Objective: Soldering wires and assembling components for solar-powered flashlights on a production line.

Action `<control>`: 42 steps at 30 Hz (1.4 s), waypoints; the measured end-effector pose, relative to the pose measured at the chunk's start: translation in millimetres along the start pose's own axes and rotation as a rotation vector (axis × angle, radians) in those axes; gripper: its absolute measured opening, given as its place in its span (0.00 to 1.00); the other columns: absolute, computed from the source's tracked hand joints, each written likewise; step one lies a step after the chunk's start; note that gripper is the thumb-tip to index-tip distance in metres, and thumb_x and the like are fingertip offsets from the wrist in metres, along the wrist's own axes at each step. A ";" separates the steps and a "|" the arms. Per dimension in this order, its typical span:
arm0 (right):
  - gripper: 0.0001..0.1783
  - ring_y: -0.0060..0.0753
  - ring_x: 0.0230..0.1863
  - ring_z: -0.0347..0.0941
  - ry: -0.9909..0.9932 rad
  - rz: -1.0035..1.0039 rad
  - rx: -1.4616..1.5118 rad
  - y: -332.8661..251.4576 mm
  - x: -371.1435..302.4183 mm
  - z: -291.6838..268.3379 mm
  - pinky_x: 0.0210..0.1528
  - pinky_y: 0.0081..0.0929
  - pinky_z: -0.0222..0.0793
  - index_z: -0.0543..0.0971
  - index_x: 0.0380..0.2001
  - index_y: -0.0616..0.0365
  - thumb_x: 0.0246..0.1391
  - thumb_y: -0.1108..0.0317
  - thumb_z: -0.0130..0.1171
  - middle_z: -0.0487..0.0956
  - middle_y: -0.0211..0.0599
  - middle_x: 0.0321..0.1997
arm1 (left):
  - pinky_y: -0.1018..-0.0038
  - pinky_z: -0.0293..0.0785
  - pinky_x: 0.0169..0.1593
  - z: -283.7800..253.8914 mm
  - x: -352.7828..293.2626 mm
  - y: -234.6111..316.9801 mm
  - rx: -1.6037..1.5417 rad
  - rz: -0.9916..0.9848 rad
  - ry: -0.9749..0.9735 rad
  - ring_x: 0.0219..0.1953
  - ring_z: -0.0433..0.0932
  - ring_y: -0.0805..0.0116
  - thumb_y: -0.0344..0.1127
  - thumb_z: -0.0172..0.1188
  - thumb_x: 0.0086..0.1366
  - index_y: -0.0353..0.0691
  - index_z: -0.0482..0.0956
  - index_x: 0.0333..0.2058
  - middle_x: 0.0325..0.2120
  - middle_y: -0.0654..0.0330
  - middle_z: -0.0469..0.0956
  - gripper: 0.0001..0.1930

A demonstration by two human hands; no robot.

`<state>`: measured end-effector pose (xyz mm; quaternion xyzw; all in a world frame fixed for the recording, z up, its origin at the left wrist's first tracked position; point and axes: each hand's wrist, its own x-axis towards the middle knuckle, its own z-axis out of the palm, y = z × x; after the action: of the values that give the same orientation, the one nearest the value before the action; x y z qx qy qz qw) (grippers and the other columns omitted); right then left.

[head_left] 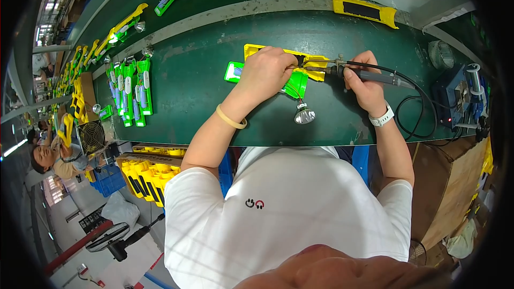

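My right hand (365,84) is closed round a soldering iron (369,75), whose tip points left into a yellow plastic casing (318,74). Over that casing my left hand (269,70) is closed in a pinch close to the iron's tip. What its fingertips grip is hidden. A green plastic casing (296,86) lies against the near side of the yellow one, partly under my left hand. From it a thin wire runs to a round reflector lamp (305,115) lying on the green tabletop nearer to me.
A blue soldering station (448,92) with its cable stands at the right. Several green casings (128,91) lie in a row at the left. Another yellow casing (365,12) rests at the back. A person (69,155) sits at the far left, near a fan (91,137).
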<state>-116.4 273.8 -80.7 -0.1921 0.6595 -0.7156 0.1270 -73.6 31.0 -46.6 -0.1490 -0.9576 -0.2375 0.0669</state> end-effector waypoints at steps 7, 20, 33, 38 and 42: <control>0.11 0.14 0.23 0.62 0.004 -0.008 -0.141 -2.0 -3.4 3.5 0.25 0.15 0.60 0.65 0.31 0.57 0.50 0.70 0.58 0.68 0.26 0.24 | 0.65 0.71 0.32 1.2 0.6 0.5 0.021 -0.013 0.001 0.28 0.74 0.58 0.32 0.57 0.52 0.43 0.80 0.27 0.21 0.58 0.74 0.04; 0.12 0.41 0.44 0.75 0.049 -0.042 0.312 -5.4 17.8 29.2 0.42 0.30 0.76 0.58 0.43 0.58 0.59 0.72 0.48 0.71 0.44 0.42 | 0.63 0.70 0.32 1.5 1.1 -1.1 0.023 0.013 0.010 0.28 0.74 0.56 0.33 0.57 0.51 0.42 0.79 0.25 0.21 0.56 0.74 0.04; 0.11 0.41 0.42 0.76 0.138 0.045 0.357 -6.9 -17.3 29.2 0.41 0.32 0.77 0.58 0.41 0.59 0.60 0.70 0.47 0.70 0.41 0.39 | 0.65 0.71 0.33 6.9 -17.3 23.0 0.061 0.049 -0.021 0.29 0.75 0.57 0.33 0.60 0.49 0.40 0.78 0.26 0.22 0.57 0.75 0.05; 0.12 0.41 0.42 0.76 0.159 0.049 0.360 -3.8 -17.5 28.7 0.41 0.32 0.78 0.58 0.41 0.59 0.60 0.69 0.47 0.70 0.42 0.39 | 0.74 0.71 0.27 -19.2 -20.8 27.1 -0.313 -0.185 0.045 0.24 0.76 0.64 0.35 0.67 0.48 0.37 0.78 0.26 0.20 0.60 0.76 0.10; 0.12 0.33 0.39 0.76 0.190 0.057 0.255 -5.1 -19.5 26.9 0.37 0.24 0.74 0.60 0.41 0.59 0.58 0.69 0.50 0.71 0.38 0.35 | 0.78 0.76 0.32 -51.4 -33.0 23.7 -1.017 -0.654 -0.133 0.29 0.79 0.71 0.25 0.65 0.52 0.35 0.74 0.30 0.26 0.57 0.79 0.08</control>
<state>-86.7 258.7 -76.2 -0.0868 0.5774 -0.8047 0.1076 -31.9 18.2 2.3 0.1249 -0.7224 -0.6635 -0.1492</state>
